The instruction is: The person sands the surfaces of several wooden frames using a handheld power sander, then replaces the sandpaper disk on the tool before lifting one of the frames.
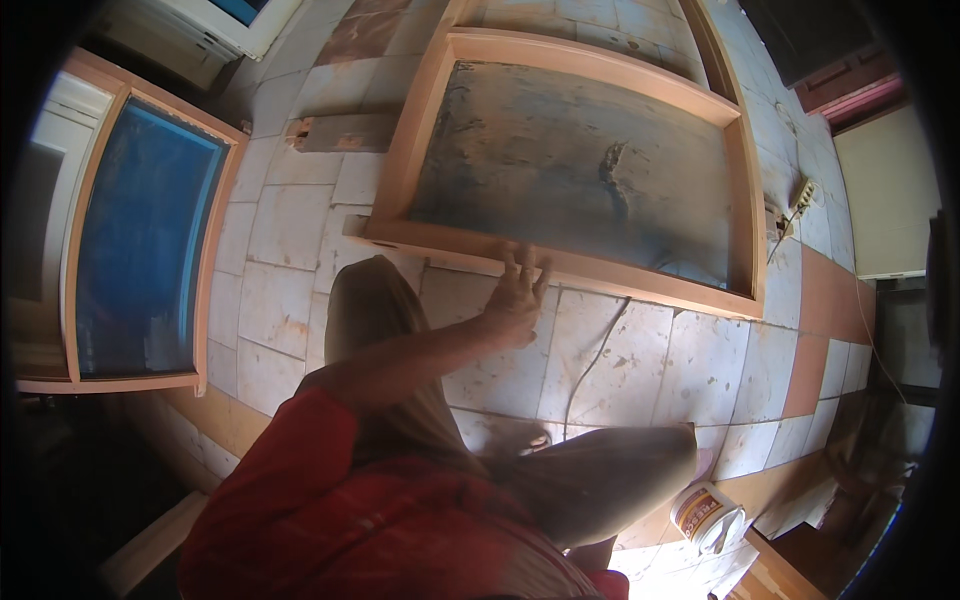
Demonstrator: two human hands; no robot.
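My left hand (pixel 515 300) reaches out over my knee to the near rail of a large wooden frame (pixel 600 270). Its fingers are stretched and apart, with the tips at the rail and nothing visible in them; whether they press on the wood cannot be made out. Inside the frame lies a dark, smeared grey-blue panel (pixel 530 150), with a rough raised streak (pixel 615 175) right of its middle. The frame rests low over the tiled floor, and a wood block (pixel 355 226) shows at its near left corner. My right hand is not in view.
Another wooden frame with a blue panel (pixel 150 240) stands at the left. A wooden board (pixel 345 133) lies beside the large frame. A power strip (pixel 804 195) and cable sit to its right. A white bucket (pixel 708 517) stands by my right knee. Another cable (pixel 600 352) crosses the tiles.
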